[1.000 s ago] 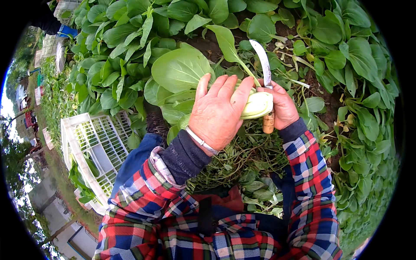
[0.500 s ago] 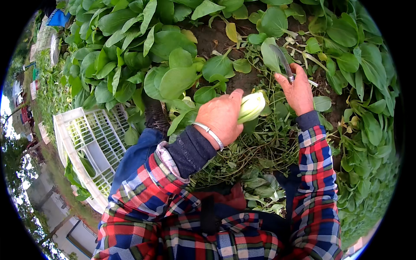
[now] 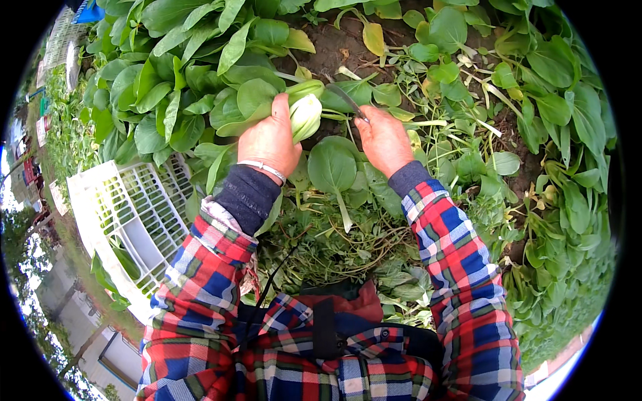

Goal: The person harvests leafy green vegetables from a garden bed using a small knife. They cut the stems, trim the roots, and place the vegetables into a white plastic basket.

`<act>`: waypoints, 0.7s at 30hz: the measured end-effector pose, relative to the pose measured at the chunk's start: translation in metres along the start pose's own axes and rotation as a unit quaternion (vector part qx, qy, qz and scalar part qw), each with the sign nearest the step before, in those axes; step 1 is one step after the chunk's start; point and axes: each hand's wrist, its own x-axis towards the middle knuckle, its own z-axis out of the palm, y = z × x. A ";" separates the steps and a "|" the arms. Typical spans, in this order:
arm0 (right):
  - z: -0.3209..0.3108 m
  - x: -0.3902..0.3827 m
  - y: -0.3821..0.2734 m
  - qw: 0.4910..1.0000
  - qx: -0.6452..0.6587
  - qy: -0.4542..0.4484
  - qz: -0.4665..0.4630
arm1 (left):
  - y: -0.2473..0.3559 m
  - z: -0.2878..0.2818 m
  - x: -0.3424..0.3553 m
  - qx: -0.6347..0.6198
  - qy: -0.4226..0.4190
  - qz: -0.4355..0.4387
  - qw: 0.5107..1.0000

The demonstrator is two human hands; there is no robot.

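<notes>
Left of centre, my left hand (image 3: pixel 271 142) grips a bok choy head (image 3: pixel 305 115), its pale green-white stalks facing right and broad leaves behind. My right hand (image 3: pixel 382 137) is closed on a curved knife (image 3: pixel 346 98), the blade angled up and left toward the bok choy; whether it touches is unclear. Most of the handle is hidden in my fingers. Below and between my hands, a detached-looking round leaf (image 3: pixel 331 167) with a pale stalk lies over small weeds (image 3: pixel 321 254).
A white slatted plastic crate (image 3: pixel 146 228) with greens inside stands at the left. Dense bok choy plants (image 3: pixel 167 100) fill the upper left and right side, around a strip of dark soil (image 3: pixel 341 43) with yellowing leaves. A blue object (image 3: pixel 88 12) lies far upper left.
My left hand has moved left and up with the bok choy. My right hand moved away rightward with the knife, then came left toward it. A round leaf now lies between them.
</notes>
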 end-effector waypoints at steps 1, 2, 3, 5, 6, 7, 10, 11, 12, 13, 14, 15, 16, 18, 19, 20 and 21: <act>0.003 0.002 0.002 1.000 0.019 0.006 0.001 | -0.003 0.002 -0.001 -0.003 0.011 0.011 1.000; 0.005 0.003 0.003 0.999 0.037 0.012 0.002 | -0.005 0.004 -0.002 -0.020 0.015 0.014 1.000; 0.006 0.005 0.004 0.998 0.056 0.019 0.003 | -0.006 0.006 -0.003 -0.036 0.020 0.016 0.999; 0.003 0.009 -0.001 0.996 0.093 0.005 0.014 | -0.008 0.010 -0.004 -0.058 0.029 0.018 0.998; 0.003 0.011 -0.003 0.994 0.112 -0.002 0.019 | -0.008 0.011 -0.004 -0.063 0.034 0.019 0.997; 0.006 0.013 -0.003 0.995 0.094 0.002 0.015 | -0.009 0.013 -0.005 -0.067 0.038 0.020 0.997; 0.016 0.016 0.000 0.998 0.058 0.014 0.000 | -0.011 0.016 -0.007 -0.069 0.048 0.023 0.996; 0.019 0.016 0.004 0.998 0.059 0.018 -0.005 | -0.011 0.017 -0.008 -0.073 0.054 0.028 0.995; 0.022 0.015 0.008 0.998 0.061 0.021 -0.009 | -0.011 0.018 -0.008 -0.077 0.060 0.034 0.995; 0.024 0.014 0.014 0.986 0.160 -0.017 0.045 | -0.012 0.020 -0.008 -0.081 0.066 0.038 0.994; 0.024 0.014 0.019 0.960 0.258 -0.054 0.100 | -0.012 0.022 -0.009 -0.082 0.070 0.036 0.994; 0.026 0.013 0.024 0.919 0.351 -0.090 0.153 | -0.013 0.026 -0.011 -0.084 0.073 0.034 0.993; 0.015 0.012 0.014 0.870 0.418 -0.132 0.228 | -0.014 0.029 -0.012 -0.085 0.075 0.031 0.993; 0.023 0.017 0.017 0.908 0.360 -0.122 0.176 | -0.014 0.032 -0.014 -0.089 0.083 0.020 0.992; 0.027 0.022 0.020 0.926 0.329 -0.112 0.149 | -0.012 0.032 -0.014 -0.091 0.089 0.020 0.992; 0.033 0.028 0.021 0.958 0.256 -0.092 0.096 | -0.010 0.033 -0.013 -0.097 0.091 0.022 0.991; 0.034 0.027 0.024 0.969 0.217 -0.081 0.088 | -0.008 0.034 -0.014 -0.103 0.093 0.023 0.990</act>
